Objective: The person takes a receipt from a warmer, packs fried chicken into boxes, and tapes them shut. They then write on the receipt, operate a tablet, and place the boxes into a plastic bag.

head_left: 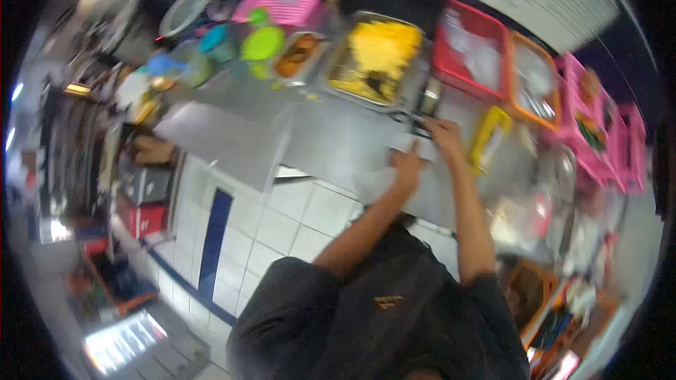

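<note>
My left hand (407,160) is closed at the edge of a pale, thin sheet (403,142), which looks like paper or plastic. Just right of it, my right hand (445,135) has its fingers drawn together on a small dark thing (421,127). Blur hides what kind of thing this is. Dark loops (400,117) like scissor handles lie beside those fingertips. Beyond both hands stands a metal tray (325,79) of yellow shredded food (384,46). A shiny metal container (429,96) sits between the tray and my right hand.
On the metal counter (317,141) are a red basket (451,74), an orange basket (517,109) and pink baskets (574,77). A yellow box (489,137) lies right of my hands. Left are a small tray of brown food (297,56) and green containers (263,43). White floor tiles (282,218) show below.
</note>
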A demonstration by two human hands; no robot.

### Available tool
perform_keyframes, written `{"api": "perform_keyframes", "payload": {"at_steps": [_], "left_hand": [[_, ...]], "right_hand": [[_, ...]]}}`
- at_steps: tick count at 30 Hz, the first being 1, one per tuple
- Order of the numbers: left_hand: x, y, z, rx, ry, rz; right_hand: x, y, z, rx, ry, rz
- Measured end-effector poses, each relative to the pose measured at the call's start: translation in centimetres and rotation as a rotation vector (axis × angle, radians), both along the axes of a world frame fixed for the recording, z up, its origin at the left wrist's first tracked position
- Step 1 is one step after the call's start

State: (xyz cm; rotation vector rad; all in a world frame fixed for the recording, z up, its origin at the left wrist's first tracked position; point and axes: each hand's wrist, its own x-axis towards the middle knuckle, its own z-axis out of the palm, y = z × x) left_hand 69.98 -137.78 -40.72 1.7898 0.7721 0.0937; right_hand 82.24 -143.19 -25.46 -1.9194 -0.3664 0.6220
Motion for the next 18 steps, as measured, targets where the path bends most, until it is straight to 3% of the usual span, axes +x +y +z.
{"api": "perform_keyframes", "payload": {"at_steps": [2,3,5,6,7,9,10,12,13,14,15,16,17,18], "left_hand": [[0.8,-1.9,1.6,0.544,0.173,0.022],[1.5,-1.4,3.8,0.581,0.2,0.098],[2.4,-2.1,9.1,-0.617,-0.331,0.75],[1.4,-2.5,10.2,-0.263,-0.184,0.505],[1.5,-2.5,10.5,-0.263,-0.192,0.517],[2.4,-2.3,11.1,-0.936,-0.339,0.791],[2.2,-2.2,12.0,-1.01,-0.389,0.785],[5.1,-5.3,-2.1,0.021,-0.447,0.62],[1.9,-4.8,1.4,0.692,-0.091,0.089],[1.2,-4.6,1.3,0.345,-0.165,0.104],[-0.8,-2.5,5.0,0.466,-0.156,-0.253],[-0.6,-1.9,8.5,0.146,-0.07,-0.172],[-0.8,-1.8,10.9,0.159,0.033,-0.152],[-1.5,-2.0,12.8,-0.433,-0.189,0.057]], "right_hand": [[0.7,0.1,-0.5,-0.05,0.035,-0.029],[0.4,0.4,-0.2,0.03,-0.149,-0.085],[-0.4,-0.4,4.1,-0.154,-0.034,-0.049],[-0.8,-1.3,3.1,-0.074,0.022,-0.077],[-1.4,-2.7,2.4,-0.004,0.076,-0.117],[-4.8,-4.8,5.2,-0.05,0.19,-0.131],[-6.5,-5.3,5.2,-0.057,0.186,-0.127],[-9.5,-8.4,4.8,0.092,0.283,-0.145],[-10.8,-9.6,5.1,0.087,0.319,-0.144],[-11.5,-9.7,5.4,0.087,0.349,-0.159],[-11.9,-9.8,5.6,-0.007,0.316,-0.132],[-11.9,-10.3,4.8,-0.026,0.265,-0.1],[-12.0,-10.1,5.1,0.002,0.25,-0.092],[-12.4,-9.8,5.7,-0.02,0.264,-0.116]]}}
